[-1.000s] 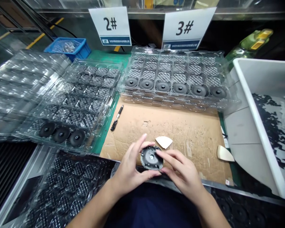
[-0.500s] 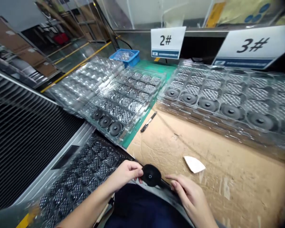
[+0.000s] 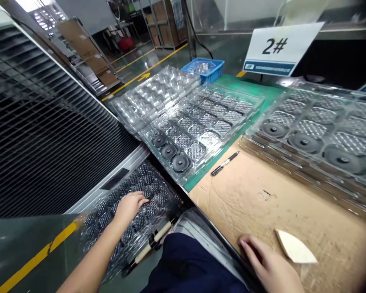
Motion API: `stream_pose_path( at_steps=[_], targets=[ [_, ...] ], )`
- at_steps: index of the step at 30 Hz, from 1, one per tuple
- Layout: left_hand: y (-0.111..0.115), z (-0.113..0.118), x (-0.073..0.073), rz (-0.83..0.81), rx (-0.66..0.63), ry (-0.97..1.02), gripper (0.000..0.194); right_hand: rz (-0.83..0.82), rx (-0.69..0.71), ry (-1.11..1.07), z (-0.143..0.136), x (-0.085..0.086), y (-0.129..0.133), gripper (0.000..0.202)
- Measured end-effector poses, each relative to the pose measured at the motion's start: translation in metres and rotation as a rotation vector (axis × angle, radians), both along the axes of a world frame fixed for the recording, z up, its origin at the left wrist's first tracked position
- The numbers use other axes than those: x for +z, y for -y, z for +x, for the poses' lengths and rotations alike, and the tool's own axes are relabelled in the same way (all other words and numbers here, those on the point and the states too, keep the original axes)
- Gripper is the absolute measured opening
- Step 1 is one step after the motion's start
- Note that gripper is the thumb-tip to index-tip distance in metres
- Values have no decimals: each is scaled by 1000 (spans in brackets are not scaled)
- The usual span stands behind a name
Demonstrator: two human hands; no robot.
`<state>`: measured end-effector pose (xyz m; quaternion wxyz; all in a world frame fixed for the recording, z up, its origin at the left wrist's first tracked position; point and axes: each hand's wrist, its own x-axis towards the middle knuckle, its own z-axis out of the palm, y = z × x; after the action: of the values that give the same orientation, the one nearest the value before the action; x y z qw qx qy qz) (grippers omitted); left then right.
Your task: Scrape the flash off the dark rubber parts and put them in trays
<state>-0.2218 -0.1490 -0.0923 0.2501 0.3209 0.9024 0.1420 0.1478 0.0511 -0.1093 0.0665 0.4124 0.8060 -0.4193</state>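
Observation:
My left hand point(image 3: 130, 208) reaches over a clear plastic tray point(image 3: 105, 217) with dark cells at the lower left. Its thumb and fingers are bent but apart, and I see nothing between them. Low on the cardboard sheet point(image 3: 225, 203), near its front edge, is my right hand point(image 3: 270, 262). Its fingers are curled together, and their undersides are hidden, so what they hold cannot be made out. Beside it lies a cream, leaf-shaped piece point(image 3: 296, 247). Round black discs point(image 3: 181, 162) with a small central hub sit in the near cells of another clear tray point(image 3: 198, 130).
A black pen point(image 3: 225, 163) lies by the green mat point(image 3: 198, 179). Stacked trays point(image 3: 323, 122) with more black discs stand at right, behind them a "2#" sign point(image 3: 277, 48). A blue bin point(image 3: 213, 73) is at the back. A black ribbed surface point(image 3: 55, 134) rises at left.
The black disc with a stem, held between both hands before, is no longer visible. My left hand moved left over the lower tray. The view turned left.

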Motion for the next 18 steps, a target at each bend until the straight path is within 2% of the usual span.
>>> stream_pose_path(
  at_steps=[5,8,11,15,18],
  targets=[
    [11,-5,-73,5,-41,-123,28,-25,10,129,-6,6,-1,36],
    [13,0,-102,51,-45,-188,29,-61,21,144,-10,9,-1,36],
    [19,1,-115,104,-32,-250,31,-70,14,187,-12,11,-3,36],
    [30,0,-118,155,-35,-287,31,-131,71,240,-13,10,-8,35],
    [30,4,-121,177,-26,-303,30,-108,70,272,-13,10,-9,35]
  ],
)
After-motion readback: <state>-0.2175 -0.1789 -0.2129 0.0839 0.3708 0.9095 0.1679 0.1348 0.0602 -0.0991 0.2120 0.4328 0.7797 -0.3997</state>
